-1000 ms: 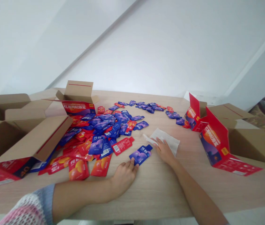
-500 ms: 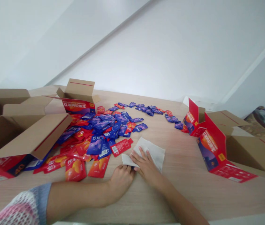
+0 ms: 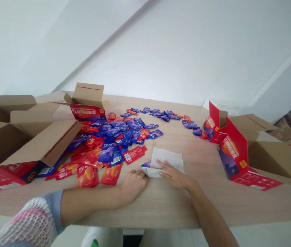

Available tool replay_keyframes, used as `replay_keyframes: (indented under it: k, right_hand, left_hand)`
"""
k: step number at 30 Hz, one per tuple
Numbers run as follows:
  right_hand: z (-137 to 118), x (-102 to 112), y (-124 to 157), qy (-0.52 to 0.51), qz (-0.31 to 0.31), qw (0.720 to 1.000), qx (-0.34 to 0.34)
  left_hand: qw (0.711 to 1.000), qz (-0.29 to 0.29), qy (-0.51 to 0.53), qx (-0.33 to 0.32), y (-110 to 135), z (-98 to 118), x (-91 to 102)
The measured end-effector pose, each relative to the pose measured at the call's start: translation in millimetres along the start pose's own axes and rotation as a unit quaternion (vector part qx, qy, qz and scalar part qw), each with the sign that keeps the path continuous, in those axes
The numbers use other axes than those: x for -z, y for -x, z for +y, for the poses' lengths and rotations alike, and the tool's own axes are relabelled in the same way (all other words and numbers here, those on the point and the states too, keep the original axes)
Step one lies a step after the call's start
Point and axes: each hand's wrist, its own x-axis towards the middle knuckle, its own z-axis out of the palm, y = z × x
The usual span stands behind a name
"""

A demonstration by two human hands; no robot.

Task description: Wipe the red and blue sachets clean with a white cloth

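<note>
The characters "纯耕" are printed on a blue sachet (image 3: 106, 153) and an orange sachet (image 3: 88, 176); a title ending "枸杞原浆" is read on a red carton (image 3: 88, 113). Smaller print is too tiny to be read.

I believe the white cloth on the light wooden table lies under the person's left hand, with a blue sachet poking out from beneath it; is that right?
Not quite: the head view shows the white cloth under the right hand; the left hand rests on the wooden table beside it. The blue sachet is right.
</note>
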Motion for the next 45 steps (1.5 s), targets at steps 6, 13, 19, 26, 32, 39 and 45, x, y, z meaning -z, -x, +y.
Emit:
replay_keyframes:
  k: [6,13,19,26,32,39,45]
  right_hand:
    - [40.2,-3.7,0.3,-0.042,0.064,0.992,-0.097]
    - [89.6,12.3,7.9,0.074,0.236,0.935,-0.253]
    - [90.9,11.6,0.8,0.081,0.299,0.903,-0.299]
    - [48.2,-17.2,-23.0,-0.061,0.391,0.905,-0.158]
    - [2.2,-44.3,-31.2,-0.017,0.297,0.954,-0.025]
    - [-13.2,-47.3,-36.3,0.186,0.120,0.975,0.031]
    - [16.7,-28.2,-40.6,0.192,0.112,0.974,-0.037]
  left_hand:
    - [0.995,0.079,-0.053,0.015,-3.1,-1.9,-6.0]
    - [0.990,0.119,0.049,0.053,-8.2,-7.5,1.4]
    - [0.986,0.120,0.030,0.113,-18.9,-8.9,-7.4]
    - [0.985,0.068,0.065,0.146,-21.6,-27.1,-5.8]
    - [0.943,0.113,0.217,0.225,-22.0,-29.4,-4.4]
    - [0.961,0.071,0.205,0.171,-29.6,-35.8,-11.3]
    - [0.960,0.020,0.136,0.246,-28.6,-25.6,-11.7]
